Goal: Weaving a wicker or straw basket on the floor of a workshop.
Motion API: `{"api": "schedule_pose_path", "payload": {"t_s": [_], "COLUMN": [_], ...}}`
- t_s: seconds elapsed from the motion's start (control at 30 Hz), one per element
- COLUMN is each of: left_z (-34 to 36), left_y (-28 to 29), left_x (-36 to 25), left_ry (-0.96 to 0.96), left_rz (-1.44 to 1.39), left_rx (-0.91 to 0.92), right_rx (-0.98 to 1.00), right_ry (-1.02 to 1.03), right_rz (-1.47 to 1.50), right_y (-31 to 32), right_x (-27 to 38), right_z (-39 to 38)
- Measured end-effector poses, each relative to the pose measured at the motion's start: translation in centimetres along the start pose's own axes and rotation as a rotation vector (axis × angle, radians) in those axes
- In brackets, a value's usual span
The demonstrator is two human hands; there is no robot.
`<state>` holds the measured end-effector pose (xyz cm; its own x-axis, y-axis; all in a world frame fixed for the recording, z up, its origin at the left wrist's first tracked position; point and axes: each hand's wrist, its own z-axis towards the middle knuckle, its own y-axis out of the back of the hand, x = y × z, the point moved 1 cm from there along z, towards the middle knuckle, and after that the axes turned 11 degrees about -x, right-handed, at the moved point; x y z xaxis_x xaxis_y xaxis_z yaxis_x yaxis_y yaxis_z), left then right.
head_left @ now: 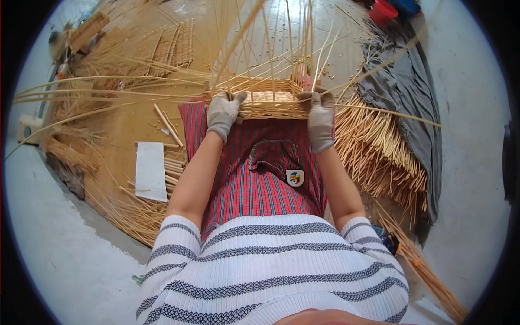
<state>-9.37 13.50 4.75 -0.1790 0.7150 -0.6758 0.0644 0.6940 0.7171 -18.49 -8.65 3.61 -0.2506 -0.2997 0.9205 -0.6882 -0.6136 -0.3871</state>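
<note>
Long loose canes [81,98] run out from the basket [273,112] past both knees; upright stakes [288,35] rise from its walls. Little side room at right: a thick bundle of cut canes [374,143] lies just beyond the lap, partly under grey cloth [398,78]. At left, brown floor [142,116] shows between the basket and scattered canes; white paper [151,172] and short sticks [167,124] lie near the left forearm.

Basket at the knees, over red checked cloth [260,197]. Oblong, low-walled, straw-coloured; near wall tightly woven, slightly bowed in this lens. Work unfinished: stakes uncut above the rim.

Both hands in pale gloves. Left hand [223,112] closed about the near wall by the left corner, thumb toward the rim. Right hand [319,116], a little blurred, bent close round the right corner; whether it also pinches a cane, cannot tell.

Inside the basket, a paler woven bottom. Far right, a red bucket [383,12]; contents not readable.
</note>
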Motion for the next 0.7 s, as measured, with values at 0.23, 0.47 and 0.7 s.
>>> {"api": "schedule_pose_path", "payload": {"t_s": [0.23, 0.47, 0.7], "left_z": [-0.6, -0.2, -0.8], "left_y": [-6.5, -8.3, -8.1], "left_x": [-5.0, -5.7, -6.4], "left_ry": [-0.04, 0.27, 0.097], "left_rz": [-0.626, -0.559, -0.507], "left_rx": [0.42, 0.515, 0.441], "right_rx": [-0.099, 0.346, -0.174], "right_ry": [0.001, 0.597, -0.104], "right_rz": [-0.046, -0.631, -0.136], "right_y": [5.6, -7.7, 7.2], "right_x": [1.0, 1.6, 2.6], "right_z": [4.6, 13.0, 2.0]}}
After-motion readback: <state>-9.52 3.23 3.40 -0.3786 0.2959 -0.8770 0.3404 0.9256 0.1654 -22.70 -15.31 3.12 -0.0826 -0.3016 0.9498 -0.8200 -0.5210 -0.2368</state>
